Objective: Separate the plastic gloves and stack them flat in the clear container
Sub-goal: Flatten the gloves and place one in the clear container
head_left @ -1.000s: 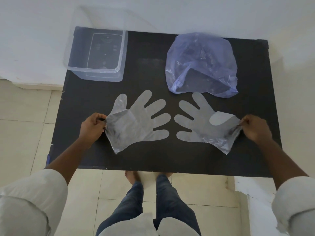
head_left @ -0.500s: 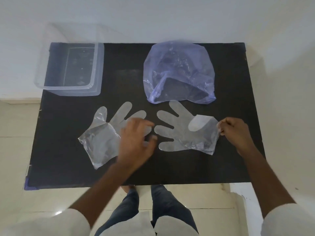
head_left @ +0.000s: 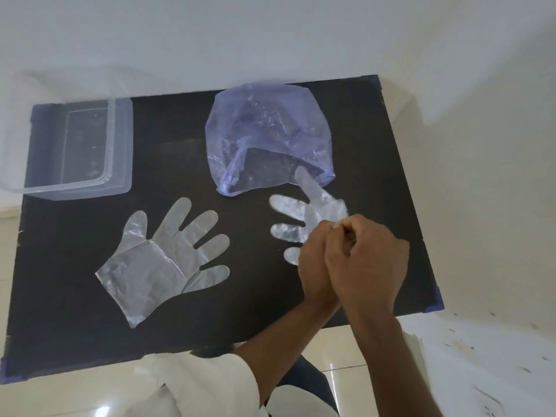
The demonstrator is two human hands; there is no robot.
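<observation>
The black table [head_left: 75, 326] fills most of the frame, and its dark top is what lets you read thin clear film at all. At the upper left sits the clear container [head_left: 120, 145], open and seemingly with nothing in it yet, so by my reading no glove has been stacked. At the upper middle lies the bluish plastic bag [head_left: 267, 130], crumpled with its mouth toward you, probably where the gloves came from. Left of centre, the left glove [head_left: 168, 254] lies flat and spread, fingers pointing to the upper right, its cuff folded over on itself (it will want smoothing before it goes in). Right of centre is the right glove [head_left: 307, 212], three fingers fanned left and one reaching up to overlap the bag's lower edge. Your left hand [head_left: 316, 266] and right hand [head_left: 367, 263] press together over its cuff, both curled tight with fingertips pinched at the film's edge, a hold that suits rubbing layers apart to check whether two gloves cling as one. I judge you are mid-separation; whether the film has parted under your knuckles I cannot tell.
</observation>
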